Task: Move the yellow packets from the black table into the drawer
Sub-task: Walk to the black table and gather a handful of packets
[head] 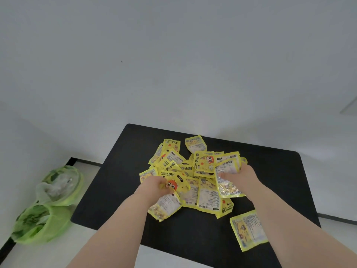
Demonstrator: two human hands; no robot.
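Several yellow hand-warmer packets (195,167) lie in a loose pile on the middle of the black table (119,171). At the pile's near left side my left hand (154,187) grips a bunch of packets (166,206), its fingers curled round them. On the pile's right side my right hand (239,176) holds other packets (227,185), which hang partly in front of its fingers. One packet (248,230) lies apart near the table's front right edge. No drawer is in view.
Two green plastic bags (44,206) sit on the white floor left of the table. A white wall rises right behind the table. A dark strip runs along the floor at the left wall.
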